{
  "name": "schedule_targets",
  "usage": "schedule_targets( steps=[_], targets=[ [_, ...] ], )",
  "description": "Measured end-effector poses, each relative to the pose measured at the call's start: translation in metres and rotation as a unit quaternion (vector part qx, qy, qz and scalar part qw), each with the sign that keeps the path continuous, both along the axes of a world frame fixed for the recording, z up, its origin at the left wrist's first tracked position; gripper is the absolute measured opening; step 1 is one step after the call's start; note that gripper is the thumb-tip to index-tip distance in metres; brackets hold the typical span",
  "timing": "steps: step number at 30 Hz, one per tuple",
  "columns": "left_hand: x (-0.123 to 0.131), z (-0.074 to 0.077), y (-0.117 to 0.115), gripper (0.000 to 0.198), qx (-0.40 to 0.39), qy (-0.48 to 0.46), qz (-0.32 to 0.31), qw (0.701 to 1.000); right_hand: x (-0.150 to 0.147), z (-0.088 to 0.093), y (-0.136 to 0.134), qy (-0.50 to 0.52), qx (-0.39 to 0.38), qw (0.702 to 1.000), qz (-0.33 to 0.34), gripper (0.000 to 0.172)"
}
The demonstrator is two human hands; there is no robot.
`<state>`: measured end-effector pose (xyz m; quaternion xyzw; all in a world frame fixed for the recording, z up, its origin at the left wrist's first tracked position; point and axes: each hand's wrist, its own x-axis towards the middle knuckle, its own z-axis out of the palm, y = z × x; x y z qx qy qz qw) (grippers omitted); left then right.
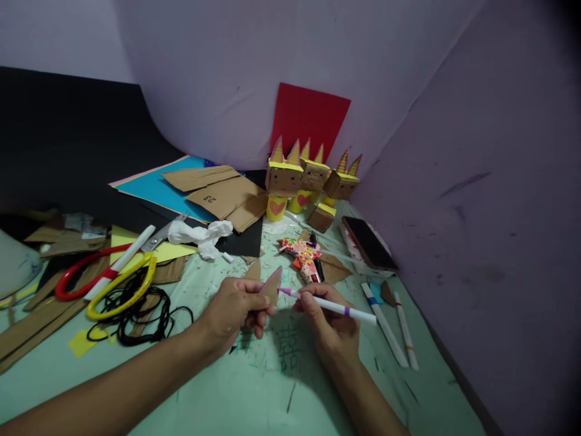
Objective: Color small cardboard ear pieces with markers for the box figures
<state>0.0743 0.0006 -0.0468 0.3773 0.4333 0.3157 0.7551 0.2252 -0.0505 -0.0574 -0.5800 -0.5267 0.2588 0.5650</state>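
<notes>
My left hand (242, 312) pinches a small pointed cardboard triangle (272, 286) by its lower end, its tip upward and its edges lined in purple. In my right hand (333, 321) is a white marker (334, 307) with a purple band. Its purple tip meets or nearly meets the triangle's right edge. Behind my left fingers, another plain cardboard triangle (253, 270) shows in part. Beyond my hands stand several cardboard figures (284, 180) with yellow bodies, box heads and pointed ears; the front one has a red heart.
Left lie scissors (122, 260) with red and yellow handles, tangled black cord (140, 315) and cardboard sheets (227, 194). A patterned glue gun (305, 255) lies ahead. To the right are a phone (368, 242) and two markers (385, 327). Walls bound the table at back and right.
</notes>
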Motion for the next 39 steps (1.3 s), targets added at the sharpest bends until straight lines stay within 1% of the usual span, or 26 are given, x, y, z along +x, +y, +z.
schedule_targets(
  steps=[4, 8, 11, 14, 17, 19, 24, 29, 35, 39],
  targets=[
    [0.0011, 0.0008, 0.0004, 0.011, -0.002, -0.006, 0.005, 1.0, 0.0026, -0.0015, -0.002, 0.002, -0.01, 0.999, 0.03, 0.023],
    [0.0017, 0.0038, -0.0002, 0.012, -0.006, -0.004, 0.005, 1.0, 0.003, -0.0003, -0.0017, 0.015, 0.014, 1.0, 0.009, 0.022],
    [0.0014, 0.0049, -0.0009, 0.013, -0.004, 0.001, 0.001, 1.0, 0.0014, 0.001, 0.0, 0.003, 0.02, 1.0, -0.004, 0.019],
    [0.0009, 0.0044, -0.0011, 0.012, -0.003, 0.0, 0.004, 1.0, 0.0014, 0.0005, 0.0002, -0.02, 0.006, 1.0, 0.005, 0.02],
    [0.0006, 0.0031, -0.0008, 0.012, -0.003, -0.005, 0.004, 1.0, 0.0029, -0.0009, -0.0013, -0.019, -0.013, 0.999, 0.025, 0.023],
    [0.0007, 0.0027, -0.0006, 0.011, 0.0, -0.006, 0.004, 1.0, 0.0035, -0.0008, -0.002, -0.013, -0.011, 0.999, 0.03, 0.024],
    [0.0015, 0.0026, -0.0006, 0.01, 0.0, -0.011, 0.009, 1.0, 0.0017, 0.0019, -0.0015, -0.022, 0.005, 1.0, 0.011, 0.022],
    [0.0011, 0.0019, -0.0005, 0.011, 0.006, 0.001, 0.002, 1.0, 0.0027, -0.0005, -0.0022, -0.032, -0.006, 0.999, 0.04, 0.023],
    [0.0008, 0.0039, -0.0007, 0.009, 0.002, -0.002, 0.008, 1.0, 0.0029, -0.0008, -0.0019, -0.031, 0.018, 0.999, 0.003, 0.024],
    [0.0004, 0.0054, -0.0005, 0.009, 0.001, -0.002, 0.01, 1.0, 0.0019, 0.0, -0.0023, -0.036, 0.001, 0.999, 0.037, 0.024]
  ],
)
